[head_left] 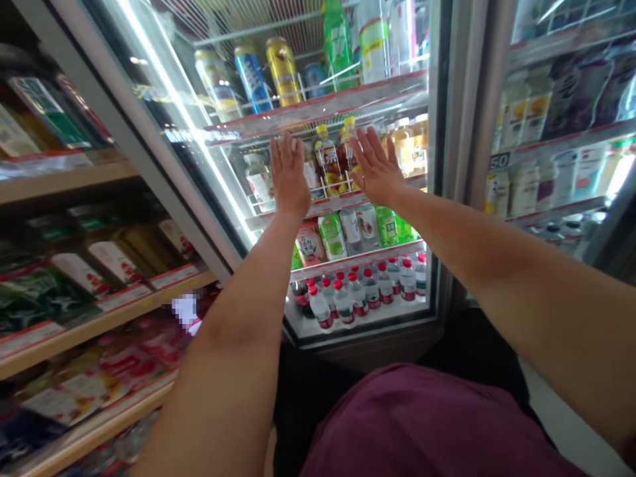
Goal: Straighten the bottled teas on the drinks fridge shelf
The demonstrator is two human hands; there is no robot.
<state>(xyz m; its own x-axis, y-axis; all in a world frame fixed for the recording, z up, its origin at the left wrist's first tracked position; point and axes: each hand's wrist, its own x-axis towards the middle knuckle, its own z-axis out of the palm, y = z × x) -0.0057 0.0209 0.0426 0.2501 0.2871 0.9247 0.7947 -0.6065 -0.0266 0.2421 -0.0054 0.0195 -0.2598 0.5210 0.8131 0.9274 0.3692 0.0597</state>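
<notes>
With my left hand (pixel 289 179) and right hand (pixel 378 171) both spread and empty before the cooler shelf (pixel 342 201) holding the yellow-capped bottles (pixel 326 157), I might knock one over by misjudging the depth.

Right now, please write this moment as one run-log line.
left hand: open, fingers up; right hand: open, fingers up; ahead: drinks cooler; between hands: yellow-capped bottles; contact: unclear
</notes>
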